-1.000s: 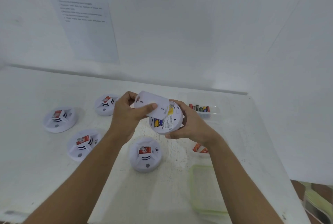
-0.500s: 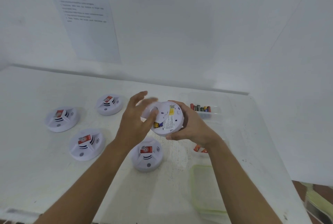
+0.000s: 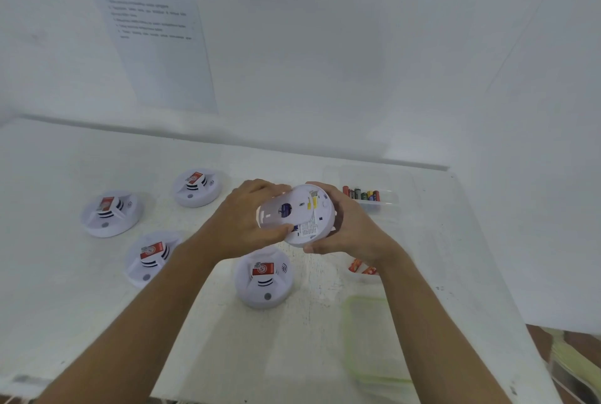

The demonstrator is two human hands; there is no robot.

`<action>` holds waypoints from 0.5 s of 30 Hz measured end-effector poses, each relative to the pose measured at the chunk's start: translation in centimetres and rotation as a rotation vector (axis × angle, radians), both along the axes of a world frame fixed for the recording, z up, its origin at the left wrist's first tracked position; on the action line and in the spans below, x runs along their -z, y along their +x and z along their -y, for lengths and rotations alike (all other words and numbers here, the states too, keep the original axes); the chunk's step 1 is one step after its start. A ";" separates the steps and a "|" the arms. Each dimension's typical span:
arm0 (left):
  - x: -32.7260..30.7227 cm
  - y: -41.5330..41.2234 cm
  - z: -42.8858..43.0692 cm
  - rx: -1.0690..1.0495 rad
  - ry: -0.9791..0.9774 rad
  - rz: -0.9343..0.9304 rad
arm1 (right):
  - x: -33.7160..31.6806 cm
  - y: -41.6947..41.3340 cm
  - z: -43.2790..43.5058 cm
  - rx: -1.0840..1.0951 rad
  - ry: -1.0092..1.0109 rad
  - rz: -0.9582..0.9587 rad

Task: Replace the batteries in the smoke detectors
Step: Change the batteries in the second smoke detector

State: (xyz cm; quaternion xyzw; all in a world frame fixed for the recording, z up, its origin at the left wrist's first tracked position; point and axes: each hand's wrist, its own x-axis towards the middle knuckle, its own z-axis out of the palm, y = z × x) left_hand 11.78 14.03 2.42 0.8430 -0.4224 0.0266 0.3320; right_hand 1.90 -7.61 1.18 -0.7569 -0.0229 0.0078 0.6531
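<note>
Fingers (image 3: pixel 273 229) round detector (image 3: pixel 309 223) (label side up)

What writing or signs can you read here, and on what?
On the wall sheet: printed lines, too blurred to read.
On the held smoke detector: small-print label on its back, unreadable.
On the red sticker of the nearest table detector: white circled mark, perhaps "S"; unsure.
Beside it: curved wave sign.
On the batteries in the clear tray: no brand legible.
</note>
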 end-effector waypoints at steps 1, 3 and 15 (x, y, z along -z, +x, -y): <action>-0.2 -0.1 0.0 -0.017 -0.005 -0.004 | -0.1 0.0 0.0 0.000 -0.001 0.000; -0.4 -0.4 0.1 -0.052 -0.060 -0.010 | -0.2 0.0 -0.1 0.001 0.008 0.002; -1.6 -1.2 1.4 -0.024 -0.120 -0.097 | -1.1 0.0 -0.3 0.001 -0.009 0.017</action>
